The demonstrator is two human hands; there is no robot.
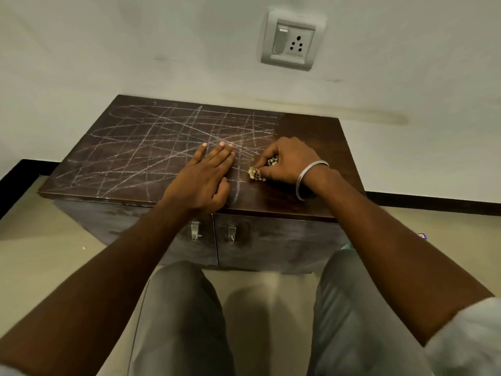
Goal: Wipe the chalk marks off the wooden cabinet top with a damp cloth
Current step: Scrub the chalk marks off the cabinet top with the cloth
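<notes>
While the left hand (pixel 205 178) lies flat on the cabinet top (pixel 309 131), fingers (pixel 222 156) straight and released, palm down near the front middle, the right hand (pixel 288 160) sits just beside it to the right, fingers curled and clenched round a small bunched cloth (pixel 256 175). Cloth is patterned, light with dark specks, mostly hidden in the grip; a bit pokes out by the thumb and touches the wood. Chalk marks (pixel 151 139) are pale criss-cross lines over the left and middle of the dark wooden top and run right up to both hands. Right strip of the top, behind and right of the right hand, shows bare dark wood. Cloth sits at the edge between the marked and bare parts. Metal bangle (pixel 306 178) on the right wrist. Cabinet front has two doors with two metal handles (pixel 195 230) close together at the centre. Grey-trousered knees (pixel 179 308) are low in view, on either side of a strip of beige floor (pixel 48 253). Switch-and-socket plate (pixel 291 40) is on the white wall above the cabinet's right half.
</notes>
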